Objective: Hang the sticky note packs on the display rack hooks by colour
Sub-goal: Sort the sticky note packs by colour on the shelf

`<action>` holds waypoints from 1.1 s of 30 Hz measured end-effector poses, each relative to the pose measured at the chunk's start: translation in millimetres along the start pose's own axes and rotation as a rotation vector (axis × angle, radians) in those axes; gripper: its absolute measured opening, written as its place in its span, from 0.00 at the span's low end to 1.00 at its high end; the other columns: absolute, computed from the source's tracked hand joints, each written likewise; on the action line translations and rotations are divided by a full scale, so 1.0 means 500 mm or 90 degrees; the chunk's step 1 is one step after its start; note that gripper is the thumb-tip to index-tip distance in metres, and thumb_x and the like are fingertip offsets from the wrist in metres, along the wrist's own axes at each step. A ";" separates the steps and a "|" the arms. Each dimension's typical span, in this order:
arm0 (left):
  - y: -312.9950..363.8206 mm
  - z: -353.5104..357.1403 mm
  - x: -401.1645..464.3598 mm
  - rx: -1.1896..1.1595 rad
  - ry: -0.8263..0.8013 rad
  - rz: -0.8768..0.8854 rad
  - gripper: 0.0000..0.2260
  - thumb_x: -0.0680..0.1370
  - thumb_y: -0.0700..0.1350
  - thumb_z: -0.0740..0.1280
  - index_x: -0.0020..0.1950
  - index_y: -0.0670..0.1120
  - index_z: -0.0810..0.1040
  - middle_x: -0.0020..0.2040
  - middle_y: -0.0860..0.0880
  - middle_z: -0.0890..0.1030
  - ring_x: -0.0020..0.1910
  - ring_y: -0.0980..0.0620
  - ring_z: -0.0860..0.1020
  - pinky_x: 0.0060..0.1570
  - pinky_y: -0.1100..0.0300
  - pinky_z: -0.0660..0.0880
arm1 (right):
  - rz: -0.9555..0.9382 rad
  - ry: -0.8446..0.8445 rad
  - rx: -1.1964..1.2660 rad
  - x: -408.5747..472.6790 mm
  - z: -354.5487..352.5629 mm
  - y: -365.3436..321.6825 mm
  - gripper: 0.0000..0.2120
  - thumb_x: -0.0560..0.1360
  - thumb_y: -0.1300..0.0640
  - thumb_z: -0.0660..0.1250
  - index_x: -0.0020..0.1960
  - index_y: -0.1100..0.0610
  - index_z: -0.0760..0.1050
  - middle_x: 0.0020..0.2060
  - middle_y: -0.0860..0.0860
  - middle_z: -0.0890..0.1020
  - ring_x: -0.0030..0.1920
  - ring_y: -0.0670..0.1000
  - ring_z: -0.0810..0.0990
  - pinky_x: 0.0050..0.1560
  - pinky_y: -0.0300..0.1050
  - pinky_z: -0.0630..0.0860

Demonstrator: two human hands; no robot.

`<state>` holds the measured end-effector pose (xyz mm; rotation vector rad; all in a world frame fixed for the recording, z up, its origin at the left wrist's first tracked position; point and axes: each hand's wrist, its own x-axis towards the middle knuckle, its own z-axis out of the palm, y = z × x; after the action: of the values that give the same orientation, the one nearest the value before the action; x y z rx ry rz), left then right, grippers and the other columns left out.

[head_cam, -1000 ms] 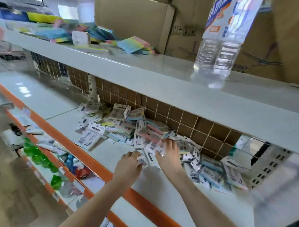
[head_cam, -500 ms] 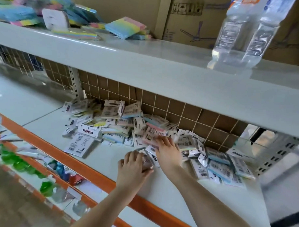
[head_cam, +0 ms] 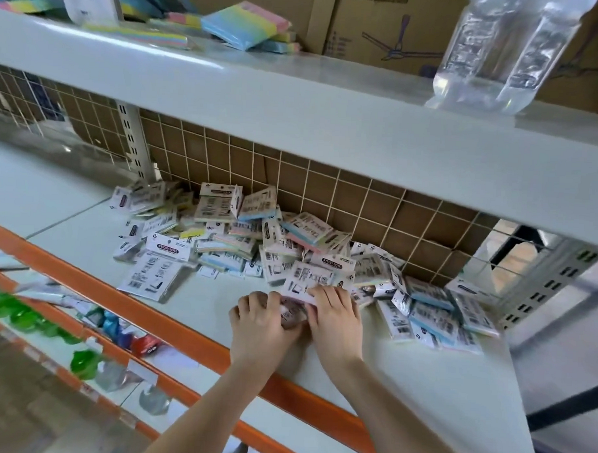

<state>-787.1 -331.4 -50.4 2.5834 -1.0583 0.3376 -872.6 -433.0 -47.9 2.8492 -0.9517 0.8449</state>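
Observation:
A loose heap of sticky note packs [head_cam: 242, 247] with white header cards lies on the white shelf [head_cam: 421, 385], against the wire grid back [head_cam: 343, 197]. Pastel blue, pink and yellow pads show among them. My left hand [head_cam: 264, 324] curls its fingers round a small pack [head_cam: 288, 313] at the heap's front edge. My right hand [head_cam: 334, 317] sits beside it, fingers on a white-backed pack [head_cam: 309, 278] that is tilted up from the pile. More packs [head_cam: 434, 311] lie to the right of my hands.
The upper shelf [head_cam: 296, 99] overhangs the heap and carries larger rainbow pads [head_cam: 244, 23], a pack of clear water bottles [head_cam: 504, 53] and cardboard boxes [head_cam: 385, 21]. An orange rail [head_cam: 93, 286] edges the shelf; green and red items [head_cam: 23, 317] lie on the shelf below.
Both hands have drawn together at the front of the heap. My right hand pulled back from the pile and lifted a white-backed pack; my left hand closed on a small pack.

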 end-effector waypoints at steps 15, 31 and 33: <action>-0.014 -0.048 -0.016 -0.483 -0.092 -0.101 0.21 0.65 0.67 0.67 0.47 0.52 0.79 0.39 0.54 0.81 0.46 0.48 0.78 0.46 0.55 0.75 | 0.312 0.008 0.317 -0.064 -0.140 0.070 0.11 0.80 0.49 0.58 0.55 0.52 0.77 0.41 0.48 0.81 0.40 0.51 0.77 0.38 0.47 0.69; 0.099 -0.136 -0.077 -1.010 -0.452 -0.314 0.11 0.80 0.50 0.60 0.53 0.44 0.77 0.44 0.43 0.81 0.38 0.49 0.81 0.32 0.59 0.76 | 0.394 -0.221 0.508 -0.137 -0.275 0.178 0.17 0.69 0.73 0.71 0.51 0.57 0.73 0.35 0.52 0.74 0.35 0.46 0.70 0.33 0.30 0.66; 0.111 -0.131 -0.078 -0.963 -0.409 -0.289 0.05 0.80 0.43 0.63 0.49 0.46 0.78 0.42 0.44 0.80 0.37 0.48 0.80 0.28 0.61 0.74 | 0.361 -0.241 0.455 -0.142 -0.291 0.178 0.16 0.68 0.72 0.71 0.51 0.56 0.75 0.37 0.51 0.75 0.38 0.47 0.73 0.36 0.30 0.67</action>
<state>-859.9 -318.6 8.3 1.3608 -0.4310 -1.0523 -1041.1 -439.7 27.9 3.4644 -1.9083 0.8065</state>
